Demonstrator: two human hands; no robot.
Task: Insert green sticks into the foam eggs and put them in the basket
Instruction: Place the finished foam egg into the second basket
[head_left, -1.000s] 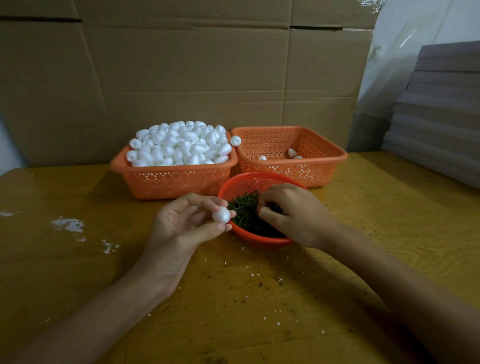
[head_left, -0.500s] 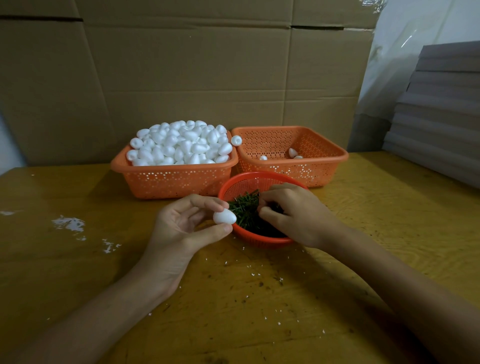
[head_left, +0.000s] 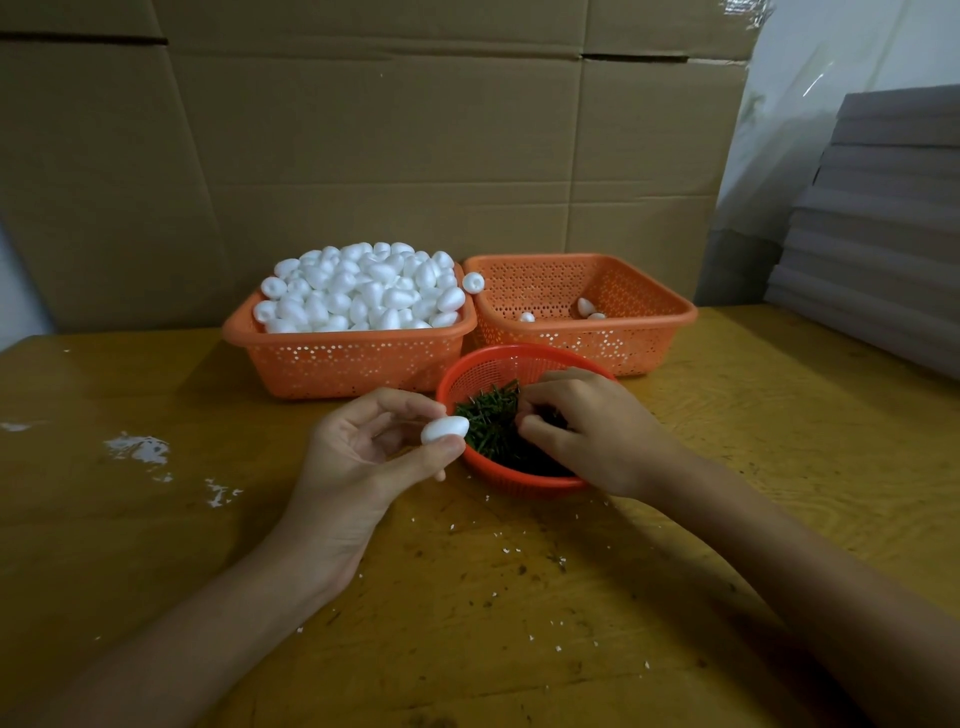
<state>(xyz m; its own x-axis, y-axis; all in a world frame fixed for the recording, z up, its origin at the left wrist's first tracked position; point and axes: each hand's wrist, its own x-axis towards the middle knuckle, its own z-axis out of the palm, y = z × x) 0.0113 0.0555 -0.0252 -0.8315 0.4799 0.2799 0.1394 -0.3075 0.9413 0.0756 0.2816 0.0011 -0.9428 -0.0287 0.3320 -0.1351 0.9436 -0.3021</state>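
While my left fingers (head_left: 411, 403) pinch the small white foam egg (head_left: 444, 430) beside the round red plastic bowl (head_left: 519, 357), my right fingers (head_left: 541, 429) curl among its thin green sticks (head_left: 488, 422) (whether one is caught I cannot tell), so I'd single out just one.

Dim, warm light is falling across the scene, turning the wooden table (head_left: 156, 519) a muddy yellow-brown and leaving the heaped foam eggs (head_left: 363, 291) as the brightest patch, still holding their detail. Soft shadows are spreading on the table to the left of the left orange basket (head_left: 353, 358) and alongside the forearms (head_left: 182, 639), while faint glare is streaking the plastic sheet (head_left: 810, 83) at upper right. The wide lens is bowing the cardboard wall (head_left: 363, 130) near the frame edges, and the bottom corners are darkening and going soft.
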